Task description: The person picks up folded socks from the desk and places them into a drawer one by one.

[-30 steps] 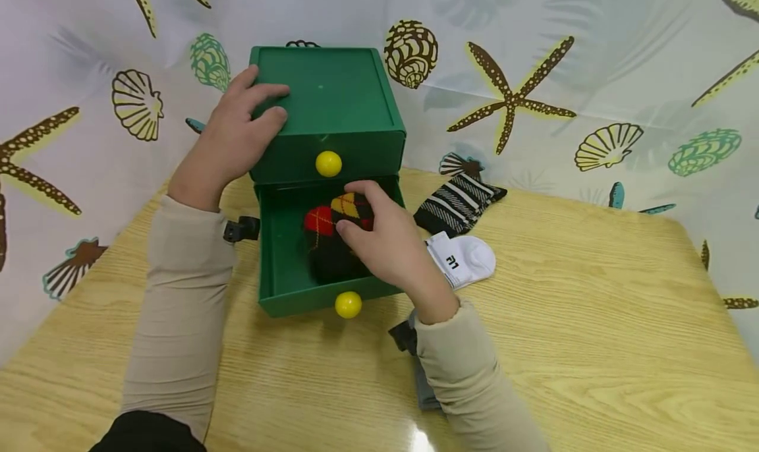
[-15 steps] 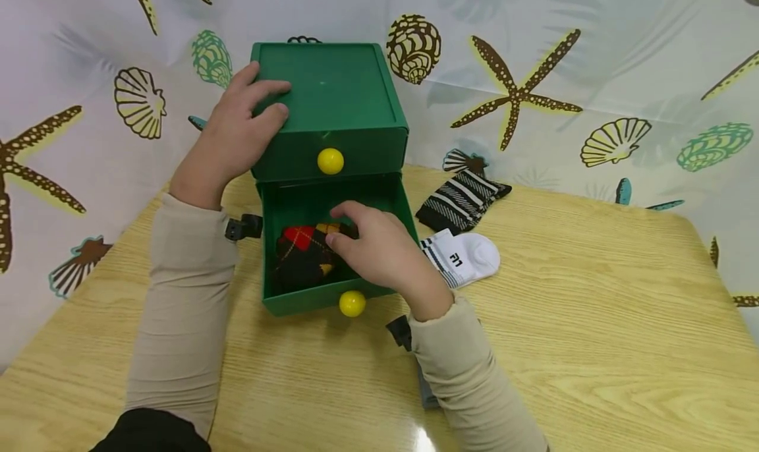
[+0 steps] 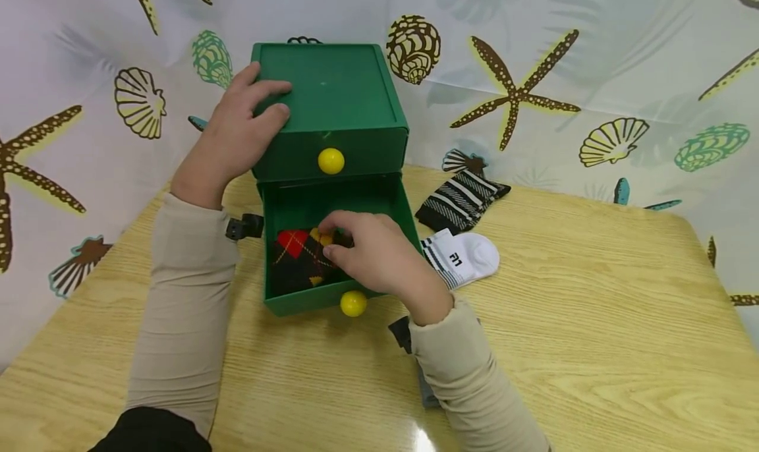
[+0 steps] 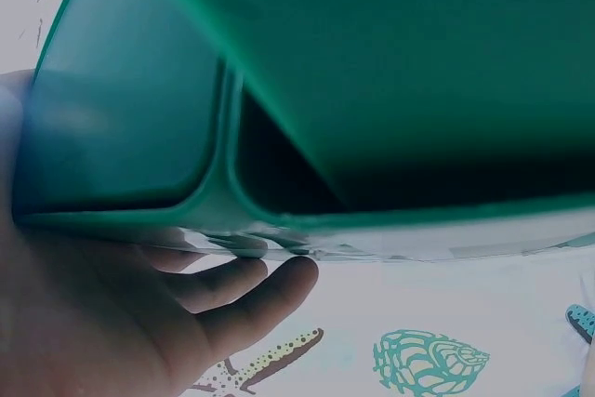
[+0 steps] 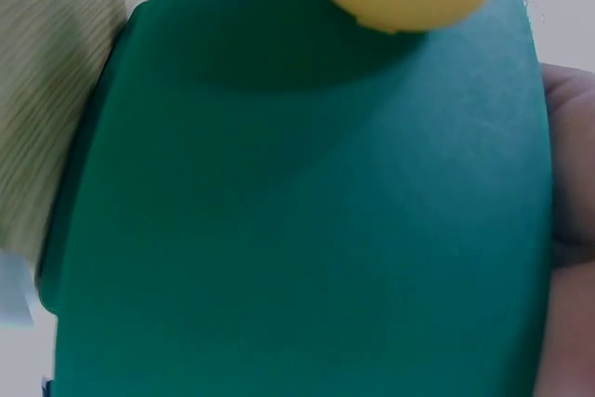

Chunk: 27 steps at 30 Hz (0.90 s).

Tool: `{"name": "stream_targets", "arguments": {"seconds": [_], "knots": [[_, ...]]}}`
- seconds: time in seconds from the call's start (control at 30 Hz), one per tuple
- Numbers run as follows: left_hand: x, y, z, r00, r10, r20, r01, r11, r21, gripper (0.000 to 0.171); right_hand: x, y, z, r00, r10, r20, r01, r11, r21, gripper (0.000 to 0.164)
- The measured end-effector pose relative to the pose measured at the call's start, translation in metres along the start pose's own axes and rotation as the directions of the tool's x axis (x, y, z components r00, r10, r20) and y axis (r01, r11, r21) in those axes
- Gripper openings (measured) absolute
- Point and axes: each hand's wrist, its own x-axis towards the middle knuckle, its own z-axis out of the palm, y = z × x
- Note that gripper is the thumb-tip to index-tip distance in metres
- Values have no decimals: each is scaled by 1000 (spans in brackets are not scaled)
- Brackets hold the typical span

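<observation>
The drawer chest (image 3: pixel 332 86) stands on the tabletop's (image 3: pixel 593 307) left side, before the curtain (image 3: pixel 356 7). In its pulled-out lower drawer (image 3: pixel 308 298), front left, lies an argyle sock (image 3: pixel 296 266) (the right hand (image 3: pixel 373 251) is over its right end). The left hand (image 3: pixel 240 129) rests on the chest's left top edge. Right of the drawer lies a front sock (image 3: pixel 471 257), a rear sock (image 3: pixel 459 201) just behind it.

There are two hands (image 3: pixel 240 122) (image 3: pixel 376 251), one green cabinet (image 3: pixel 338 89), two drawers (image 3: pixel 290 163) (image 3: pixel 308 300), two yellow knobs (image 3: pixel 331 161) (image 3: pixel 353 304), three sock bundles (image 3: pixel 296 264) (image 3: pixel 456 205) (image 3: pixel 474 254) and one mostly hidden grey item (image 3: pixel 428 387).
</observation>
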Motion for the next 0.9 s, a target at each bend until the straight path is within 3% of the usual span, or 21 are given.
{"name": "stream_targets", "arguments": {"seconds": [0.2,0.33,0.4,0.5,0.57,0.63,0.7,0.8,0.9], "knots": [[0,0,0,1000,-18,7,18,1000,-10,59,-8,-3,-4,999,-30,-31,28,996,-82,33],[1,1,1,1000,-22,8,23,1000,-21,59,-25,1,-21,984,-50,-168,54,998,22,35],[1,1,1,1000,-18,5,19,1000,-21,60,-34,7,-33,957,-68,-281,101,989,105,30],[3,2,2,1000,-16,3,16,1000,-22,60,-47,26,-52,887,-80,-454,183,965,188,22],[3,1,3,1000,-20,5,20,1000,-22,60,-53,42,-62,856,-47,-515,176,963,205,19],[4,1,3,1000,-29,6,29,999,-18,61,-55,61,-70,863,16,-505,106,972,211,18],[4,0,3,999,-39,7,39,999,-11,60,-55,80,-74,896,84,-436,-1,982,187,20],[3,0,2,999,-51,6,51,999,-4,60,-51,108,-73,956,145,-256,-124,988,97,28],[3,1,1,998,-56,5,56,998,-9,60,-47,128,-67,988,148,-51,-148,989,2,41]]}}
